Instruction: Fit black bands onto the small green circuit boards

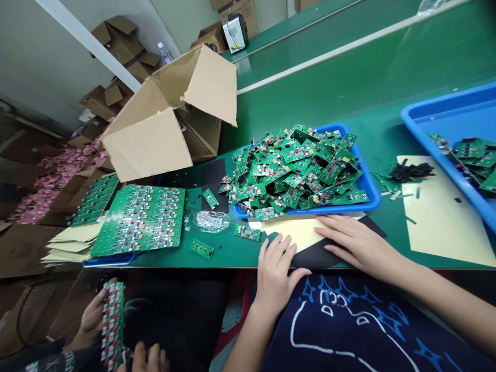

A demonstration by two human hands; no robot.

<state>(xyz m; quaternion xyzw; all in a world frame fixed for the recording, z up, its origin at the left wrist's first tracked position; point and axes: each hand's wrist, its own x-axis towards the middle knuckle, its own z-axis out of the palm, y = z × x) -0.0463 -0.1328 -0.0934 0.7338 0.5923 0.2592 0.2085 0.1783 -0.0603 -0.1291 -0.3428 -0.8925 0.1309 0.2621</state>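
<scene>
My left hand (276, 269) rests flat at the near edge of the green bench, its fingers on a yellow paper sheet (298, 232) and a black sheet (321, 254). My right hand (358, 243) lies palm down on the same sheets, just to the right. Both hands hold nothing. Right behind them stands a blue tray (368, 194) heaped with small green circuit boards (298, 168). Loose small boards (247, 232) lie on the bench to the left of my hands.
A large green panel of boards (141, 219) lies at left on stacked sheets. An open cardboard box (170, 119) stands behind it. A second blue tray (453, 139) sits at right. Another person's hands (93, 315) hold a strip of boards at lower left.
</scene>
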